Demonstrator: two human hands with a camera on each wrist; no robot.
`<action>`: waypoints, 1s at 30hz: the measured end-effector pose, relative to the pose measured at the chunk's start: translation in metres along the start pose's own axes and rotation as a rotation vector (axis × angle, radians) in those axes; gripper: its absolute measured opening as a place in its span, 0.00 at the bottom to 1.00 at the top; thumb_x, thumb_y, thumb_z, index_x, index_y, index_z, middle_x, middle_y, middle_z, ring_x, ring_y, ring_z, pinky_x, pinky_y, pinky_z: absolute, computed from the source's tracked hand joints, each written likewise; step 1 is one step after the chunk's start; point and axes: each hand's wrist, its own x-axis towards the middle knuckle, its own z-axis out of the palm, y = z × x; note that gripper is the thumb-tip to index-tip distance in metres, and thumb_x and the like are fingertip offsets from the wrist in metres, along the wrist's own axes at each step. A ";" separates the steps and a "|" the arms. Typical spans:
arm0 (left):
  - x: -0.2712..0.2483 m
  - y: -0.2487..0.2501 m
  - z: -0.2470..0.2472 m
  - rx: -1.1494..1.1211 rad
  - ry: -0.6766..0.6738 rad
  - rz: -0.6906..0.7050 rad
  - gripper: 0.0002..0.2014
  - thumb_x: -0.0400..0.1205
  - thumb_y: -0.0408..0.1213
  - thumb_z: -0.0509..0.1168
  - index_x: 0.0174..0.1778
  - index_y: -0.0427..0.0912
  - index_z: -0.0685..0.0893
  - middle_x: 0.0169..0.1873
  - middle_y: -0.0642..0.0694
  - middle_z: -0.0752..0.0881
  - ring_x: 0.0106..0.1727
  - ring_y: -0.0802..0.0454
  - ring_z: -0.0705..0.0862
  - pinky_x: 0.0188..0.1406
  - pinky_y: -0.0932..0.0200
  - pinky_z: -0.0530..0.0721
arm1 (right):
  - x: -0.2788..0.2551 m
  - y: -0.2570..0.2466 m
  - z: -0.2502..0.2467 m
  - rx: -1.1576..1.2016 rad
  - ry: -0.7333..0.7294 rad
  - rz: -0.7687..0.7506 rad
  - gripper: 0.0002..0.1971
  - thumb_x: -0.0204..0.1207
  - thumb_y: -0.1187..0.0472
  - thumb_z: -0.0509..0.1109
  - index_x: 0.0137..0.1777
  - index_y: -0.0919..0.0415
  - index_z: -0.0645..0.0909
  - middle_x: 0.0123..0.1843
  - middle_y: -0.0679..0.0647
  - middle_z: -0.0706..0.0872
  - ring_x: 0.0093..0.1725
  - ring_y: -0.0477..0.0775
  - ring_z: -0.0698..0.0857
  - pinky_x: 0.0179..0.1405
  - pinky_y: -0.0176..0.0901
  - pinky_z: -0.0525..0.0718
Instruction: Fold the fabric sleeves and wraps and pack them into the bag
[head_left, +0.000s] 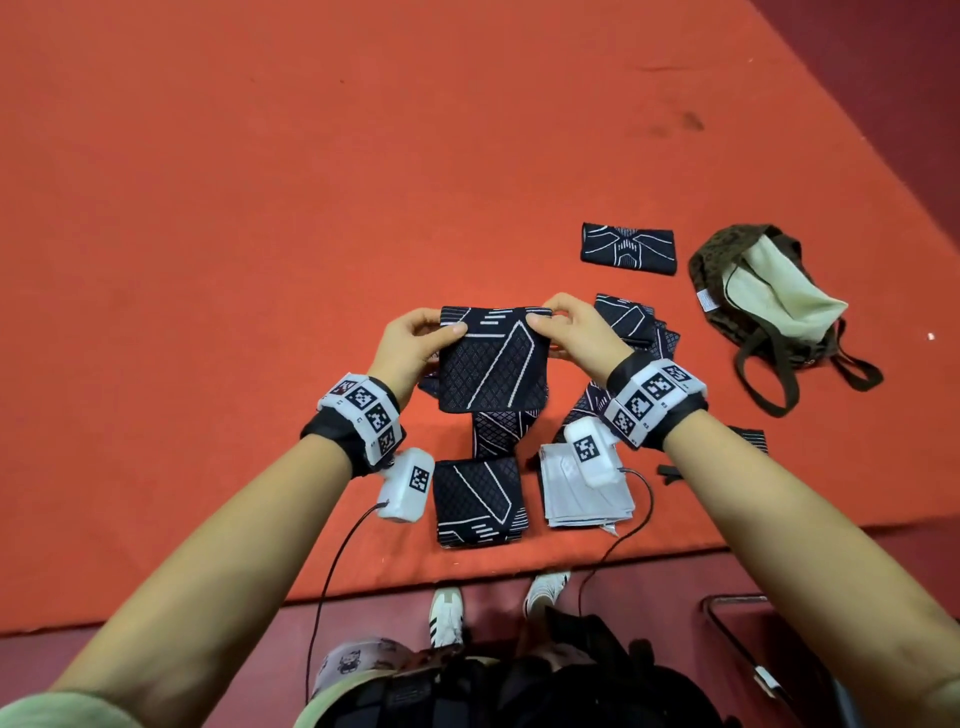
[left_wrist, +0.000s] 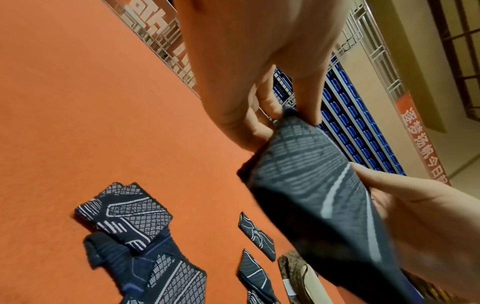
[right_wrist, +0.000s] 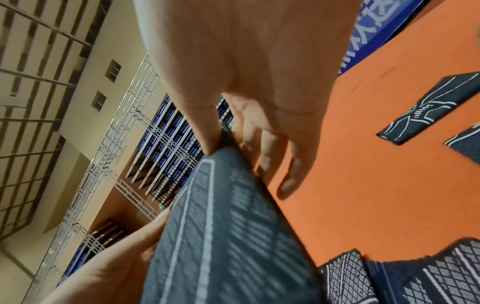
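Head view: your left hand (head_left: 410, 345) and right hand (head_left: 569, 330) each pinch a top corner of a dark patterned sleeve (head_left: 491, 364), thumbs on the near face, holding it up above the orange mat (head_left: 260, 234). Below it a folded dark sleeve (head_left: 478, 501) lies beside a folded grey wrap (head_left: 582, 499) near the mat's front edge. A flat dark wrap (head_left: 628, 248) lies further off to the right, and the brown bag (head_left: 769, 291) rests open beyond it, pale lining showing. Left wrist view: your thumb and fingers (left_wrist: 259, 115) are closed on the sleeve's corner; loose dark sleeves (left_wrist: 135, 236) lie on the mat below. Right wrist view: the thumb (right_wrist: 205, 123) clamps the sleeve's edge (right_wrist: 228, 226); the image is blurred.
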 end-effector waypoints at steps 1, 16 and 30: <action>0.000 0.000 0.002 0.003 -0.003 -0.010 0.08 0.77 0.31 0.70 0.36 0.44 0.79 0.30 0.49 0.82 0.25 0.57 0.81 0.25 0.63 0.79 | 0.000 -0.001 0.000 0.013 0.006 0.018 0.09 0.81 0.63 0.65 0.41 0.56 0.70 0.31 0.49 0.83 0.28 0.42 0.81 0.34 0.41 0.79; 0.005 -0.010 0.003 -0.091 0.067 -0.222 0.16 0.80 0.38 0.69 0.59 0.42 0.71 0.43 0.42 0.82 0.29 0.55 0.84 0.26 0.57 0.86 | -0.012 0.007 -0.008 0.094 -0.069 0.127 0.11 0.75 0.69 0.71 0.51 0.57 0.74 0.42 0.61 0.87 0.34 0.52 0.86 0.35 0.44 0.86; 0.011 -0.010 0.014 0.247 -0.319 -0.150 0.17 0.77 0.47 0.69 0.48 0.34 0.82 0.40 0.36 0.83 0.41 0.43 0.82 0.46 0.47 0.78 | -0.004 0.017 -0.002 -0.183 -0.164 0.078 0.10 0.77 0.58 0.71 0.35 0.57 0.79 0.33 0.49 0.83 0.33 0.44 0.81 0.39 0.36 0.80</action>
